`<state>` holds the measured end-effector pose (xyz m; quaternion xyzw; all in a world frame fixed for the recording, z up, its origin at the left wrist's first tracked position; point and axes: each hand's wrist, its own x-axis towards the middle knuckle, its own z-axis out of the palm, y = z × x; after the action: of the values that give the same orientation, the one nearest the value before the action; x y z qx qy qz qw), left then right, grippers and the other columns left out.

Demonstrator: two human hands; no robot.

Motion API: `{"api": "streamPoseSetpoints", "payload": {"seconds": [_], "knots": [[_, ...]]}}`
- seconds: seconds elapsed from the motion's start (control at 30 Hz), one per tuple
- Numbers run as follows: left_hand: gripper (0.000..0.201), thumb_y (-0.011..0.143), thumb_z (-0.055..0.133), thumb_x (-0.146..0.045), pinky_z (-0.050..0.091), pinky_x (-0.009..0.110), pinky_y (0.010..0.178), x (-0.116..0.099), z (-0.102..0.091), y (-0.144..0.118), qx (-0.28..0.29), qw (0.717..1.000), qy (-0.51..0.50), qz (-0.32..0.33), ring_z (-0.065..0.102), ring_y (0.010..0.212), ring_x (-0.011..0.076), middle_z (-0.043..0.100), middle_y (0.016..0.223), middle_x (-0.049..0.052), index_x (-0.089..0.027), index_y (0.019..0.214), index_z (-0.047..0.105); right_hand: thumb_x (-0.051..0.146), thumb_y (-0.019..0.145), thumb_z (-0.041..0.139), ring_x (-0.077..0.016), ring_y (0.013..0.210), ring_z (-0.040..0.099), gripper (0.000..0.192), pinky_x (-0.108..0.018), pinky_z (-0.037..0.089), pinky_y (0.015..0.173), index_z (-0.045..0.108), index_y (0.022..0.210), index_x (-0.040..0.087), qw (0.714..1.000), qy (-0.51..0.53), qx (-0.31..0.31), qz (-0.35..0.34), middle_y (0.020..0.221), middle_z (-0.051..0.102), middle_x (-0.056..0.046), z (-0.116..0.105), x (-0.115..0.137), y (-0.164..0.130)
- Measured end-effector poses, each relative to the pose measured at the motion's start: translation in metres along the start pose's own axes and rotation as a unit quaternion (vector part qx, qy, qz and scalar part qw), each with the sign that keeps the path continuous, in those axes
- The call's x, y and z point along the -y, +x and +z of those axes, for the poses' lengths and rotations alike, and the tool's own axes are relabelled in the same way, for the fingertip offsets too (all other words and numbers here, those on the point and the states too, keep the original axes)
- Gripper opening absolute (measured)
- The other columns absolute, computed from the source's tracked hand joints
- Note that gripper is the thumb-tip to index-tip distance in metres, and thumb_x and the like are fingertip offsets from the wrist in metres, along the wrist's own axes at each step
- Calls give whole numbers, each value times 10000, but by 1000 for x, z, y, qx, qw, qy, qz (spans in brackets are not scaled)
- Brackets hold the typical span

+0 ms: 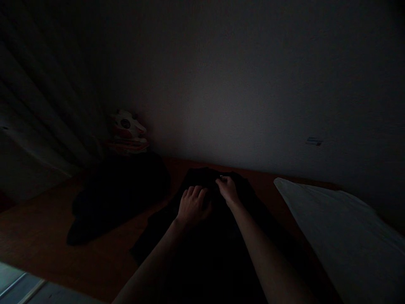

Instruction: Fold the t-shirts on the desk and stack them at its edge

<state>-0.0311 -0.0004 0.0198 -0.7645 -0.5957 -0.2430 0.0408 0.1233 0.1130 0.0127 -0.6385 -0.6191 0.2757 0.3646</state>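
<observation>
Looking down from the head view, you have two grips on one dark cloth, spread over one worktop directly beneath them. Your right grip pinches the cloth near its far edge, at one small pale bit; your left grip rests on it with bent fingers, and you cannot tell whether they grasp any. One dark heap lies to the left, one pale cloth to the right, and one white-and-red object sits behind the heap.
</observation>
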Motion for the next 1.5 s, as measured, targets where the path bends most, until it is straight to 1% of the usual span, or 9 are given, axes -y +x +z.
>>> {"api": "streamPoseSetpoints", "payload": {"seconds": [0.1, 0.2, 0.37, 0.47, 0.63, 0.73, 0.93, 1.2, 1.5], "knots": [[632, 825, 680, -489, 411, 542, 1005, -2, 3, -2, 29, 999, 18, -15, 491, 1223, 397, 559, 1369, 174, -207, 1375, 550, 355, 923, 440, -225, 926, 726, 453, -293, 561, 723, 540, 1310, 142, 999, 32, -21, 23, 1130, 726, -133, -4, -11, 5], [593, 801, 695, -341, 430, 541, 990, -2, 3, -1, 64, 997, 28, -39, 504, 1217, 397, 560, 1363, 185, -202, 1361, 557, 394, 910, 509, -207, 837, 737, 486, -304, 573, 714, 513, 1356, 201, 999, 51, 3, 12, 1044, 748, -68, -3, -24, -6], [331, 842, 540, -107, 500, 422, 904, 0, -3, 4, 119, 990, -6, -69, 623, 1082, 310, 668, 1140, 138, -214, 1135, 653, 264, 784, 688, -211, 1135, 678, 305, -358, 492, 1019, 693, 1089, 264, 995, 52, 64, -49, 1155, 746, -10, -2, -31, -20], [425, 840, 487, -61, 514, 368, 879, 2, -2, 5, 112, 990, -57, -60, 666, 1026, 260, 673, 1168, 107, -233, 1205, 621, 231, 803, 649, -217, 1166, 669, 237, -360, 471, 1052, 739, 1022, 244, 994, 69, 76, -49, 1143, 762, -28, -3, -28, -15], [411, 860, 505, -143, 518, 351, 877, 6, 6, 3, -1, 978, -206, -26, 668, 978, 229, 672, 1131, 90, -221, 1257, 574, 388, 904, 558, -243, 1083, 713, 448, -352, 576, 868, 639, 1295, 185, 991, 120, 56, 6, 1206, 744, -111, 1, -33, -13], [322, 883, 527, -228, 470, 426, 976, 8, 8, 2, -58, 985, -157, -50, 607, 1094, 275, 651, 1187, 112, -215, 1196, 600, 366, 875, 604, -226, 885, 751, 564, -324, 597, 719, 538, 1404, 183, 989, 131, 54, 34, 1076, 771, -97, 4, -41, -21], [651, 775, 666, -406, 442, 514, 965, -2, 4, -1, 58, 998, 18, -36, 524, 1158, 389, 588, 1294, 172, -189, 1375, 536, 305, 801, 681, -160, 535, 656, 521, -247, 524, 537, 619, 1305, 187, 988, 138, 67, 32, 636, 676, 28, -2, -39, -23], [747, 704, 561, -86, 507, 375, 917, -4, 5, 1, 126, 992, -1, -11, 582, 1165, 293, 571, 1293, 127, -230, 1429, 454, 324, 872, 574, -184, 701, 728, 262, -275, 567, 608, 759, 1015, 205, 986, 147, 70, 22, 916, 786, -44, -2, -26, -13], [340, 791, 575, -217, 529, 364, 850, -3, 8, 0, 13, 964, -266, -22, 653, 948, 244, 655, 1072, 82, -211, 1125, 640, 277, 861, 624, -257, 1116, 689, 228, -374, 486, 1018, 751, 1039, 215, 998, 26, 34, -41, 1112, 765, -86, -7, -35, -40]]}}
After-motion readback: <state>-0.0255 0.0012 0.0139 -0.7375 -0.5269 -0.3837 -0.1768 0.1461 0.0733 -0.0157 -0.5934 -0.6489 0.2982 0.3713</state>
